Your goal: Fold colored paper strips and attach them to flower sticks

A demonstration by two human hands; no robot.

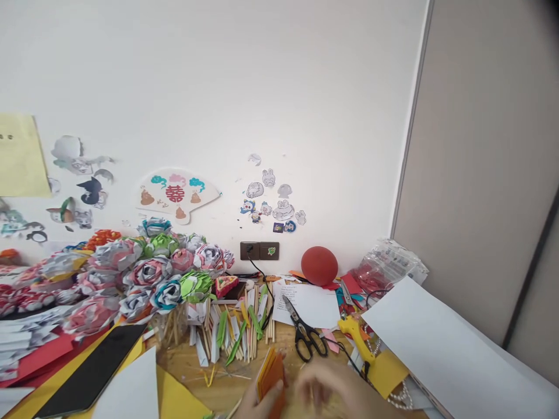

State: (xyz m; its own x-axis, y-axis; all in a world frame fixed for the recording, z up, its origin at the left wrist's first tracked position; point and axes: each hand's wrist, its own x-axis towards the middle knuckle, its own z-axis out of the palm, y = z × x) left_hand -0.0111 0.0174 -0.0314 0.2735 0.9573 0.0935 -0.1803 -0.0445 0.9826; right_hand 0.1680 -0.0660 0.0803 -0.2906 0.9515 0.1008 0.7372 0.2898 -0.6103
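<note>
At the bottom centre, my left hand (pixel 255 404) is closed around a small stack of folded orange paper (pixel 271 375), gripped upright with its layered yellow-orange edges showing. My right hand (pixel 325 381) is just to the right of the stack, apart from it. Motion smears its fingers, which seem to curl downward, and I cannot make out anything in them. Beyond the right hand lie black-handled scissors (pixel 303 330), blades pointing away to the upper left. A yellow glue gun (pixel 358 338) rests to the right, its dark cord running towards the hand.
Paper flowers (pixel 152 273) are heaped at the left, beside wooden sticks (pixel 251 331) with folded paper strips. A black phone-like slab (pixel 94 369) lies on yellow paper. A red balloon (pixel 319 265) sits by the wall, and a large white sheet (pixel 454 349) covers the right side.
</note>
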